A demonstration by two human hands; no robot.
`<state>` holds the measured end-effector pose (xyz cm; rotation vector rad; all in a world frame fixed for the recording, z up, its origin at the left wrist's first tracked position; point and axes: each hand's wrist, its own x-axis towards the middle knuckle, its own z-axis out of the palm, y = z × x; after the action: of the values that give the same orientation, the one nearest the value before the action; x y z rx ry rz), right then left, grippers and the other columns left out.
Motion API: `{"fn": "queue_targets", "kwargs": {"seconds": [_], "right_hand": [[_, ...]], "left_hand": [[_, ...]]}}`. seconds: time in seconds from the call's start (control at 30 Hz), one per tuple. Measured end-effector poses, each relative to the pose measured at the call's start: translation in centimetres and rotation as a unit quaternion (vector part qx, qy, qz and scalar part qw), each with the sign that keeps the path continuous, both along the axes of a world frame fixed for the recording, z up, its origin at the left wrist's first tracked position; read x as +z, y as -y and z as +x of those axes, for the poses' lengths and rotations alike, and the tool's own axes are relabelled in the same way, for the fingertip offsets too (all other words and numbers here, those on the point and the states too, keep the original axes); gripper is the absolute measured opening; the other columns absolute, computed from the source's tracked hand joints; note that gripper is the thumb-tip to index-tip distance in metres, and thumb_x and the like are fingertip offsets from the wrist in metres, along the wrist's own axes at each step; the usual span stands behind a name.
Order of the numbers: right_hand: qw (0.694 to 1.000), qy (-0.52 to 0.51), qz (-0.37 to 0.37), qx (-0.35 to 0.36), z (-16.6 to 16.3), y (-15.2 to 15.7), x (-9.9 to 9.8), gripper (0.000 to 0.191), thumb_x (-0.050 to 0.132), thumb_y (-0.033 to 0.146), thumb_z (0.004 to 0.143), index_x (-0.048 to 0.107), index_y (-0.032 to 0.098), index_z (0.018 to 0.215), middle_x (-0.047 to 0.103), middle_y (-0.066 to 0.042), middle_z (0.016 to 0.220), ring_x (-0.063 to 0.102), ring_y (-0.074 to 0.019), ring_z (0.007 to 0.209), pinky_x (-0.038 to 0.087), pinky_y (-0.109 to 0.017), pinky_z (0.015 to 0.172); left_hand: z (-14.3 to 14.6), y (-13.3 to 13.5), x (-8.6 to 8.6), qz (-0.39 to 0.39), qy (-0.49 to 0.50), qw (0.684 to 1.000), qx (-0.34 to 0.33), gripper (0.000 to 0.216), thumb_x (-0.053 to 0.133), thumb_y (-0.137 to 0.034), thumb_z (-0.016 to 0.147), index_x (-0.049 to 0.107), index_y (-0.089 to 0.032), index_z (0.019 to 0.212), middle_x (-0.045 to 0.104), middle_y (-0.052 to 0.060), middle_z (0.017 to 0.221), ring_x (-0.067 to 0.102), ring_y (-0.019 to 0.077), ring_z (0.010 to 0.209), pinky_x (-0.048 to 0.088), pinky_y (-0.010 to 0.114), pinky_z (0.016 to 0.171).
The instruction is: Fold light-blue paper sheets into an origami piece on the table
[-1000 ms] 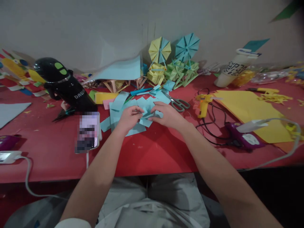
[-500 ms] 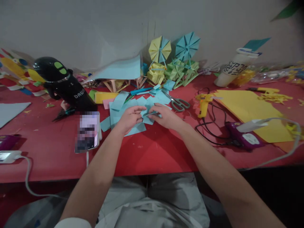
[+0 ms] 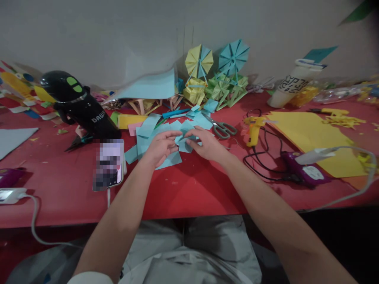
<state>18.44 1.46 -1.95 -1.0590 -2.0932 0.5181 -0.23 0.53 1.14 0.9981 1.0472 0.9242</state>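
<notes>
1. Head view: nearest, a pair of pale trousers (image 3: 225,248) shows below the front edge of the red surface (image 3: 189,189); the blue paper pile (image 3: 170,127) lies on that surface beyond, between the two hands and behind them.
2. At the near left side of the blue paper pile is the left hand (image 3: 160,149), its fingers bent and thumb below; whether it grips a piece cannot be told.
3. At the near right side of the pile is the right hand (image 3: 205,145), thumb and forefinger curved toward each other over the blue pieces; whether anything is pinched between them is unclear.
4. Left of the pile and slightly nearer stands a phone (image 3: 115,161), its screen partly pixelated; well to the right of the pile sits a purple power block (image 3: 308,173) with a white plug (image 3: 314,156).
5. Just right of the pile lie scissors (image 3: 225,130), then a yellow glue gun (image 3: 254,132); farther right are yellow sheets (image 3: 319,142).
6. To the left of the pile, a black bottle (image 3: 89,110) leans.
7. Behind the pile, to its right, a yellow-and-blue paper wheel (image 3: 199,62) and a blue paper wheel (image 3: 234,57) rise before the grey wall (image 3: 133,31); well to the right, a white cup (image 3: 296,83) tilts.
</notes>
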Motion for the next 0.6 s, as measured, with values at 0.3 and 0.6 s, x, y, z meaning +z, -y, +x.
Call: {"fn": "queue_targets", "kwargs": {"seconds": [0.3, 0.6], "right_hand": [[0.999, -0.022, -0.018, -0.023, -0.46, 0.35, 0.52, 0.008, 0.060, 0.027, 0.087, 0.065, 0.020, 0.086, 0.045, -0.002, 0.082, 0.051, -0.0173, 0.079, 0.047, -0.033, 0.072], [0.999, -0.028, -0.018, -0.025, -0.64, 0.43, 0.51, 0.008, 0.059, 0.028, 0.087, 0.061, 0.020, 0.085, 0.049, -0.004, 0.082, 0.050, -0.0198, 0.085, 0.046, -0.032, 0.072]], "left_hand": [[0.21, -0.02, -0.02, -0.004, 0.010, 1.000, 0.003, 0.036, 0.054, -0.003, 0.067, 0.070, -0.016, 0.096, 0.060, 0.005, 0.094, 0.057, 0.0115, 0.079, 0.049, 0.027, 0.075], [0.16, 0.06, -0.04, -0.002, 0.005, 1.000, -0.003, 0.037, 0.053, -0.002, 0.067, 0.070, -0.017, 0.096, 0.061, 0.004, 0.096, 0.057, 0.0107, 0.079, 0.049, 0.026, 0.075]]}}
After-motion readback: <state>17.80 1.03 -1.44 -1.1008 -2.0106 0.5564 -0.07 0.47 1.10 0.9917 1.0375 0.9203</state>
